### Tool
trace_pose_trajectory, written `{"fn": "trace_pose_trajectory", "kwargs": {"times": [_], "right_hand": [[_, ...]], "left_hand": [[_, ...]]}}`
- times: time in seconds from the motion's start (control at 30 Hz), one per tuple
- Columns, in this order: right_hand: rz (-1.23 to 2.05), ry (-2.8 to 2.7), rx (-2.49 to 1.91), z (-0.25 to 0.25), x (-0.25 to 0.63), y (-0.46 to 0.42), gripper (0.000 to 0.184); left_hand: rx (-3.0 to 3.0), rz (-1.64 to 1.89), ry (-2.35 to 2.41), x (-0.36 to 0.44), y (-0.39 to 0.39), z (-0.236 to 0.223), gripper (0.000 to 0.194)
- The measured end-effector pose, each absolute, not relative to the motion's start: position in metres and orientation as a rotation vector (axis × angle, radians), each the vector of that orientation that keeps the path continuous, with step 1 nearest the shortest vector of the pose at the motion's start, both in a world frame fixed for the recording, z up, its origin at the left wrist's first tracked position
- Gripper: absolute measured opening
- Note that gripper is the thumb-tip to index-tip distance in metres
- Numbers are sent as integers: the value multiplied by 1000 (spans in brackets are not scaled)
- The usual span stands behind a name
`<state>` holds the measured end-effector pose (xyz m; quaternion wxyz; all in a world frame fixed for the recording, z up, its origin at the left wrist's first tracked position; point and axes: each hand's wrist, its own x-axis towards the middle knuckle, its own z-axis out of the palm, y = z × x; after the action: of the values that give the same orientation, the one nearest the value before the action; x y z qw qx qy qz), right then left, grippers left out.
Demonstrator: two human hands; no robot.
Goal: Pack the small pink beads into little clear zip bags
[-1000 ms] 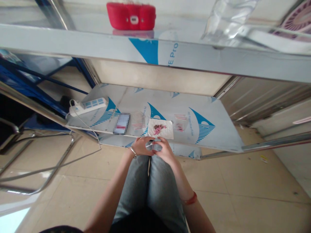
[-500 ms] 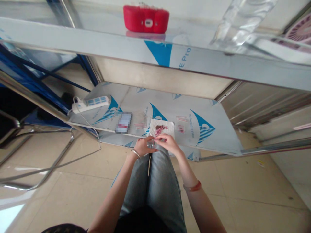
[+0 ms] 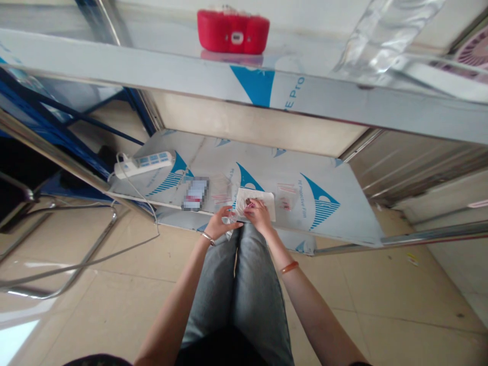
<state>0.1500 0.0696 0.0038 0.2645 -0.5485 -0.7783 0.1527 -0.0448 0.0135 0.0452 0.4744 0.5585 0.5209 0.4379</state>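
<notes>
My left hand (image 3: 218, 224) is at the shelf's front edge, thumb and fingers curled round a small clear plastic bag (image 3: 229, 234) that hangs over my lap. To its right, my right hand (image 3: 261, 217) reaches over a white square sheet or shallow tray (image 3: 269, 199). Its bent fingertips are down in a small pile of red and pink bead-like bits (image 3: 249, 203), partly hiding it. Whatever those fingers pinch is too small to make out. Flat clear bags with red-pink contents lie on either side: a left bag (image 3: 221, 195) and a right bag (image 3: 285, 195).
A phone (image 3: 195, 193) and a white power strip (image 3: 145, 163) lie on the left of the film-covered lower shelf (image 3: 343, 213). The strip's cable (image 3: 157, 221) drops to the floor. Above, the upper shelf (image 3: 171, 68) carries a red case (image 3: 233, 33), clear plastic (image 3: 375, 40) and a fan (image 3: 475, 58).
My right hand has moved away from my left, forward onto the bead pile. My left hand has shifted slightly left with the plastic bag. The view has tilted a little.
</notes>
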Motion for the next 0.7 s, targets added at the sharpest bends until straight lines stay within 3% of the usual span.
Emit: {"fn": "trace_pose_trajectory", "kwargs": {"times": [0.17, 0.37, 0.7], "right_hand": [[468, -1946, -1447, 4, 147, 73, 6], [543, -1653, -1286, 37, 147, 79, 15], [513, -1840, -1189, 66, 145, 74, 23]], "left_hand": [[1382, 1024, 1272, -40, 24, 35, 58], [1557, 916, 1332, -34, 39, 30, 60], [1666, 919, 1286, -17, 59, 39, 58]]}}
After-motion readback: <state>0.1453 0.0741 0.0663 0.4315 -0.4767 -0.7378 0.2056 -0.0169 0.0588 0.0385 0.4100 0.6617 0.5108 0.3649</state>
